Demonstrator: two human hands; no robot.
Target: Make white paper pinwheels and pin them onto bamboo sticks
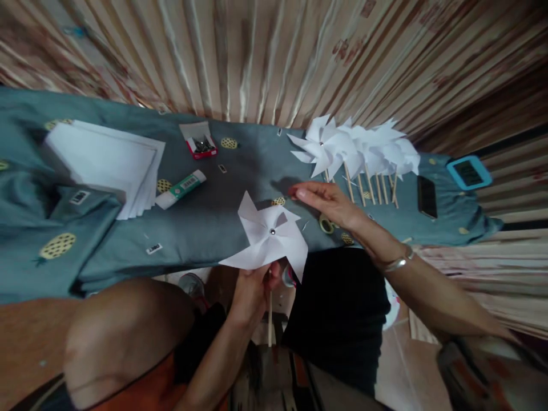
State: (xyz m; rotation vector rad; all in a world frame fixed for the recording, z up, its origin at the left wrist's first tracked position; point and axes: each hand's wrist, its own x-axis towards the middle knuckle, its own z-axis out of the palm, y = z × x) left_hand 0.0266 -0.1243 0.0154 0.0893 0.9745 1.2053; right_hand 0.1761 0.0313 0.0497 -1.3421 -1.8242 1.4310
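A white paper pinwheel [278,242] with a shiny metal pin at its centre stands over the table's near edge. My left hand [252,291] is closed around its wooden stick [270,319], just under the blades. To the right and above the pinwheel, my right hand [327,200] hovers over the cloth, apart from the pinwheel. Its fingers extend loosely to the left, with nothing visible in them. Near its wrist lie scissors with yellowish handles [326,224], partly hidden by the forearm.
Several white pinwheels [363,145] lie overlapping at the back right, beside a dark phone [427,197] and a blue-framed device [470,173]. On the left are paper sheets [103,157], a glue stick [182,189] and a red box of metal pins [201,142]. Curtains [257,63] hang behind.
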